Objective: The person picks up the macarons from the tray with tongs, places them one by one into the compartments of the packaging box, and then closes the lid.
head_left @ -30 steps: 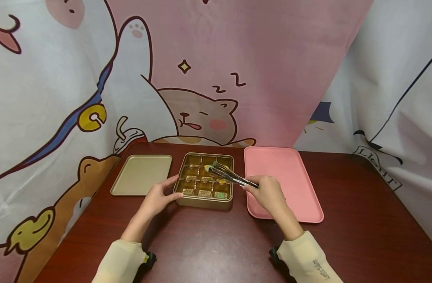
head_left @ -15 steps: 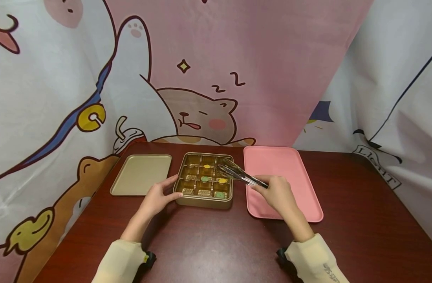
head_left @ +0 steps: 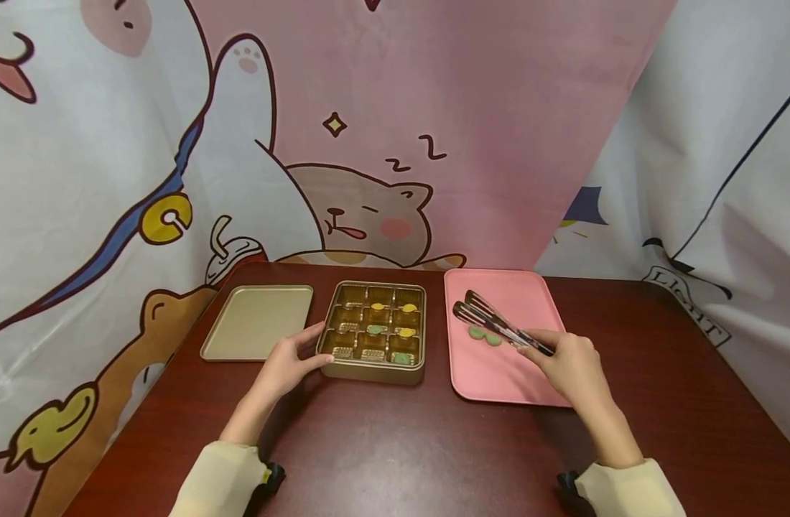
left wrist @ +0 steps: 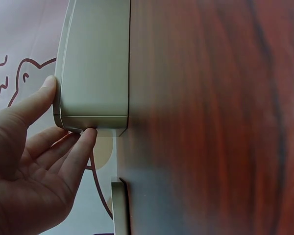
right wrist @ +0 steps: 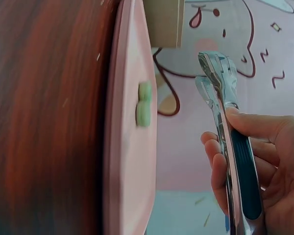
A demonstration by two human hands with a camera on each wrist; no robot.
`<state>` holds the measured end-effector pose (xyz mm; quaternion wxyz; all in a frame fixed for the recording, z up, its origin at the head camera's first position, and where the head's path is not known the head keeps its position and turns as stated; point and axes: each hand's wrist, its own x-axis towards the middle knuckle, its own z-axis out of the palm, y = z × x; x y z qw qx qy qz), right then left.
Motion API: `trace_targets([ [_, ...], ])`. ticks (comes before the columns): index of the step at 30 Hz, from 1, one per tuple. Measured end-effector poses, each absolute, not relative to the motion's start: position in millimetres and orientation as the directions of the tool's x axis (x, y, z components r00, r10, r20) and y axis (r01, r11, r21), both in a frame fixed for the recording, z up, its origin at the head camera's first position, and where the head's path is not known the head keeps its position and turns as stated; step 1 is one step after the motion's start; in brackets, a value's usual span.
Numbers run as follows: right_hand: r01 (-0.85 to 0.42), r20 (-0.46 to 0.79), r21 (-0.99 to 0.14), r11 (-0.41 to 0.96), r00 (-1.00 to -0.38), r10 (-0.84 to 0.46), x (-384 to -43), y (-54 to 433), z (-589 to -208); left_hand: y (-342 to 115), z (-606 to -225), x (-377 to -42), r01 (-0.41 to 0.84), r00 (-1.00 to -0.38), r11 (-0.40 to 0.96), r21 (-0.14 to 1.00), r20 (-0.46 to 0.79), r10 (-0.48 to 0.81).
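The nearer right hand [head_left: 572, 359] grips the tongs [right wrist: 246, 181], tips spread, over the pink tray [head_left: 498, 377], and 2 green pieces [head_left: 493, 339] lie left of its fingers, nearer the tray's left edge, their line slanting handward, while the left hand [head_left: 288, 366] pinches the near left corner of the box [head_left: 372, 370].

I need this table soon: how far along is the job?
Done, it seems: five compartments of the gold tin hold yellow pieces or green pieces. In hand: the right hand holds tongs above the pink tray, nothing between their tips; the left hand touches the tin. Likely left: two more green pieces on the tray; four compartments show none.
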<state>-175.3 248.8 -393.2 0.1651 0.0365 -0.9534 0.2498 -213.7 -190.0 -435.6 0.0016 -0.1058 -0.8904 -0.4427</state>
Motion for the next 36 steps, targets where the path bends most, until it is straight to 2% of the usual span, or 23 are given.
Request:
trace_targets([
  [10,-0.022,0.230,-0.454,0.891,-0.969,0.094,-161,281,-404,-190,-437,-214,0.184,-0.978,0.565,0.804,0.094,0.185],
  [16,0.004,0.194,-0.438,0.899,-0.976,0.099,-157,293,-414,-189,-437,-215,0.173,-0.980,0.567,0.806,0.085,0.179],
  [23,0.051,0.092,-0.400,0.915,-0.991,0.095,-159,299,-421,-190,-436,-214,0.172,-0.980,0.575,0.800,0.082,0.180],
  [36,0.040,0.165,-0.381,0.924,-0.980,0.110,-157,297,-421,-190,-439,-214,0.189,-0.978,0.557,0.809,0.101,0.185],
])
